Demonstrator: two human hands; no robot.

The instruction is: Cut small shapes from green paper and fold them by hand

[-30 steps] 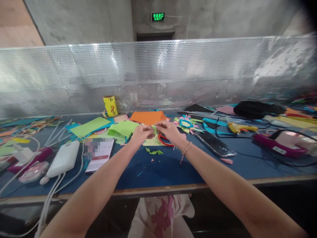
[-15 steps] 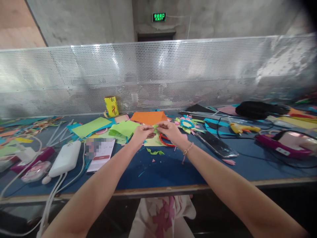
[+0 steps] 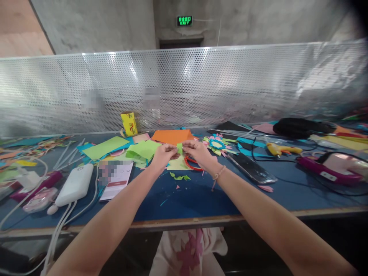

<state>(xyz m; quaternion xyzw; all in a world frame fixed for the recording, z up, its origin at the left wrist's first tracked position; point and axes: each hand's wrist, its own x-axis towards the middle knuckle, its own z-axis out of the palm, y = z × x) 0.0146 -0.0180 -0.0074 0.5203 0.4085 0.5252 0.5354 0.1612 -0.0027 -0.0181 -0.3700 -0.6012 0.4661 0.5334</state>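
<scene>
Between my two hands is a small piece of green paper (image 3: 179, 148), raised above the table. My left hand (image 3: 165, 155) pinches its left side, and my right hand (image 3: 198, 151) pinches its right side. Just under my right hand lie red-handled scissors (image 3: 193, 163), partly covered by it. Green paper scraps (image 3: 179, 176) rest on the blue table in front of my hands. Beyond them is a folded orange sheet (image 3: 172, 135), with green sheets (image 3: 143, 150) to the left. A blue and pink paper flower (image 3: 217, 142) sits to the right of my right hand.
A white power bank (image 3: 75, 184) with cables and a lit phone (image 3: 118, 180) are at left. To the right lie a dark phone (image 3: 253, 168), a yellow glue gun (image 3: 283, 149) and a purple power strip (image 3: 327, 170). A perforated metal screen (image 3: 184, 84) stands behind.
The green paper piece has turned, so more of its flat face shows between my fingertips. Both hands stay in nearly the same place.
</scene>
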